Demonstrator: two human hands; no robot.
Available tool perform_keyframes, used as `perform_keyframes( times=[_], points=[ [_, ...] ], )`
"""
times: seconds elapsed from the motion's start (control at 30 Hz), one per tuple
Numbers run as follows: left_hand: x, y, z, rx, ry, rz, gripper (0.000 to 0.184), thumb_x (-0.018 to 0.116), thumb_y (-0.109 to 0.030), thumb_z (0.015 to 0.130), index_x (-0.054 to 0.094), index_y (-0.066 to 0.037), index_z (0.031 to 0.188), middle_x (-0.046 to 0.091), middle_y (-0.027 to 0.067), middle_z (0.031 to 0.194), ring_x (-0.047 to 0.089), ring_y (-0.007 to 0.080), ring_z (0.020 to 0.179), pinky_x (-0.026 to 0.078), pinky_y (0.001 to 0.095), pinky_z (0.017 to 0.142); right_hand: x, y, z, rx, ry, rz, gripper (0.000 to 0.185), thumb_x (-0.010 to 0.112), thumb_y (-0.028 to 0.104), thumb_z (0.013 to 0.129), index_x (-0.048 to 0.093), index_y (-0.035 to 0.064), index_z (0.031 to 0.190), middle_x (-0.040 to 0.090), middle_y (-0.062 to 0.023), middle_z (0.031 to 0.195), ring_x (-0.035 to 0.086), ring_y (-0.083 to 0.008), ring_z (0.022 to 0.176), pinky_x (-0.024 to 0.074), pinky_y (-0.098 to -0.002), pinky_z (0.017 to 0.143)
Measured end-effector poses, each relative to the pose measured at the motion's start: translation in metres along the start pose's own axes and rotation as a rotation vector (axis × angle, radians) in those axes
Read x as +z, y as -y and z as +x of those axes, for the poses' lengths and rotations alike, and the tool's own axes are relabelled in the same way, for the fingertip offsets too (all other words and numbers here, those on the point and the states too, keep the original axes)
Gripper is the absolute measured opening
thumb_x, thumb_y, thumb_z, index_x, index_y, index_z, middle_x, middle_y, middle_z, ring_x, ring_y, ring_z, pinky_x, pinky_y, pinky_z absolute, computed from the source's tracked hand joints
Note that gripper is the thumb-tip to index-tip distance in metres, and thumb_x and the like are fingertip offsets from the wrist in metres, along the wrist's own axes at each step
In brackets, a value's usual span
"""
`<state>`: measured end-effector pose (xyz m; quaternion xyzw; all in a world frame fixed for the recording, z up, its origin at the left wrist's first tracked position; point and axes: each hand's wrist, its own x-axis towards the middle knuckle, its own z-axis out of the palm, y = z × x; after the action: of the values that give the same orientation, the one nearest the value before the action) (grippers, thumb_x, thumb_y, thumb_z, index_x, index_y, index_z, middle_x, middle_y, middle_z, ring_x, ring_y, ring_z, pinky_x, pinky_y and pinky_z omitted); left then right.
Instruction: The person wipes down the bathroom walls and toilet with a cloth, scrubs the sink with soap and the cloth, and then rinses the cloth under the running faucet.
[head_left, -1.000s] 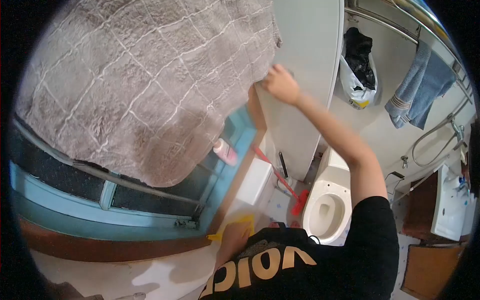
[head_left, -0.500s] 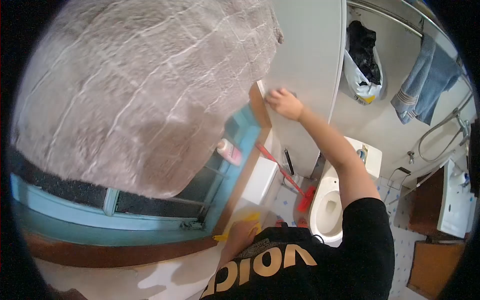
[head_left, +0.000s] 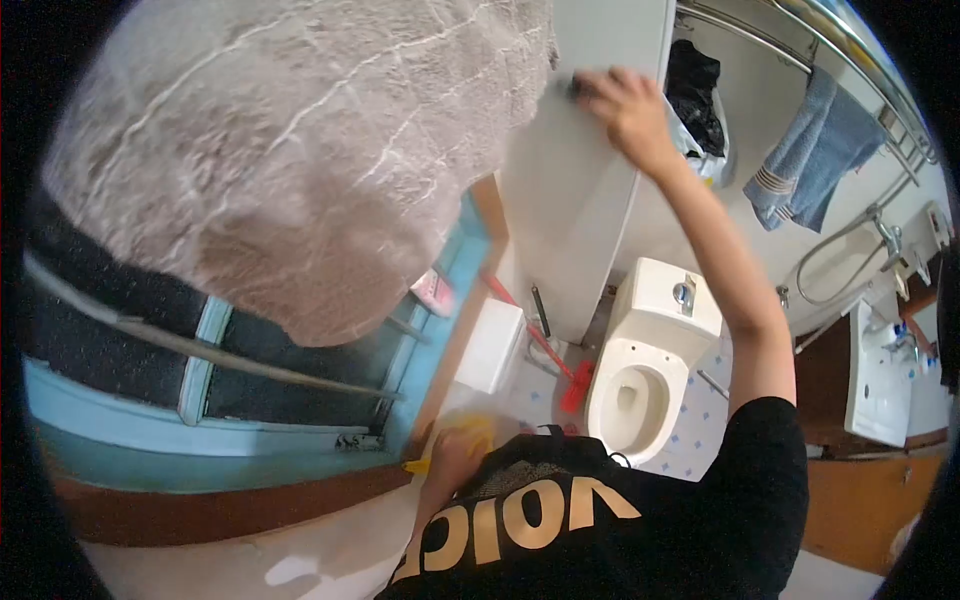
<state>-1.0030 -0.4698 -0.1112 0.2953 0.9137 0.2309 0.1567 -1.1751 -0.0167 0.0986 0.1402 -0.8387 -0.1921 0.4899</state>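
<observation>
Up at the smooth pale panel (head_left: 575,185), my right hand (head_left: 635,115) has its fingers bent around a small dark object (head_left: 576,88). Motion blur and the fingers keep me from telling its kind. Low by the window's brown-edged ledge, my left hand (head_left: 457,455) is closed on a yellow cloth (head_left: 478,430), part of which sticks out on both sides of the fingers. A fluffy grey-beige blanket (head_left: 300,170) with pale lines hangs over the upper left and covers much of the blue-framed window (head_left: 190,350).
A pink-and-white bottle (head_left: 432,293) is on the blue sill. Below are a white toilet (head_left: 595,395), a white bin (head_left: 490,345) and a red-handled brush (head_left: 577,385). To the right are a blue towel (head_left: 815,150), a bag with black plastic (head_left: 695,100) and a washbasin (head_left: 870,385).
My right hand has moved up along the panel, away from the window corner, with the dark object. My left hand stays low with the yellow cloth. The view has shifted somewhat.
</observation>
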Motion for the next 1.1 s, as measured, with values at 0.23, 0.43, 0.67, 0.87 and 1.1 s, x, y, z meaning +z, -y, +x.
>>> perform_keyframes(
  times=[0.23, 0.43, 0.67, 0.87, 1.1],
  points=[
    [0.007, -0.013, 0.033, 0.322, -0.164, -0.046, 0.022, 0.061, -0.012, 0.076, 0.065, -0.006, 0.097, 0.065, 0.0146, 0.085, 0.060, 0.0338, 0.078, 0.045, 0.0433, 0.076, 0.012, -0.010, -0.031, 0.098, -0.169, 0.038, 0.034, 0.058, 0.008, 0.065, 0.066, 0.0214, 0.095, 0.056, 0.0057, 0.119, 0.049, -0.0200, 0.102, 0.0340, -0.0368, 0.084],
    [-0.001, -0.014, 0.021, 0.262, -0.131, -0.021, 0.026, 0.062, -0.013, 0.076, 0.064, -0.010, 0.101, 0.065, 0.0156, 0.085, 0.060, 0.0336, 0.077, 0.046, 0.0424, 0.075, 0.052, 0.072, -0.164, -0.001, 0.263, 0.177, 0.034, 0.051, 0.018, 0.075, 0.063, 0.0158, 0.107, 0.047, 0.0017, 0.128, 0.044, -0.0205, 0.111, 0.0360, -0.0371, 0.090],
    [0.011, 0.018, 0.005, 0.235, -0.064, 0.098, 0.026, 0.067, -0.015, 0.076, 0.064, -0.007, 0.100, 0.064, 0.0187, 0.083, 0.062, 0.0345, 0.071, 0.049, 0.0415, 0.063, 0.053, 0.128, -0.245, 0.164, 0.565, 0.293, 0.032, 0.054, 0.011, 0.073, 0.066, 0.0141, 0.102, 0.052, -0.0002, 0.122, 0.044, -0.0206, 0.112, 0.0352, -0.0371, 0.092],
    [0.020, 0.006, 0.028, 0.276, 0.097, -0.049, 0.015, 0.054, -0.017, 0.080, 0.061, -0.006, 0.087, 0.059, 0.0193, 0.078, 0.056, 0.0383, 0.075, 0.044, 0.0461, 0.070, 0.001, 0.148, -0.238, 1.796, 0.181, 1.508, 0.043, 0.046, -0.007, 0.078, 0.061, 0.0098, 0.114, 0.063, -0.0109, 0.102, 0.058, -0.0271, 0.097, 0.0475, -0.0383, 0.082],
    [0.007, -0.040, 0.063, 0.365, 0.186, 0.070, 0.026, 0.061, -0.014, 0.079, 0.062, -0.004, 0.102, 0.064, 0.0192, 0.088, 0.060, 0.0362, 0.086, 0.046, 0.0426, 0.078, -0.032, 0.144, -0.259, 1.900, -0.498, 2.247, 0.056, 0.053, 0.011, 0.088, 0.027, 0.0093, 0.138, 0.050, -0.0130, 0.123, 0.056, -0.0268, 0.102, 0.0495, -0.0461, 0.082]
  ],
)
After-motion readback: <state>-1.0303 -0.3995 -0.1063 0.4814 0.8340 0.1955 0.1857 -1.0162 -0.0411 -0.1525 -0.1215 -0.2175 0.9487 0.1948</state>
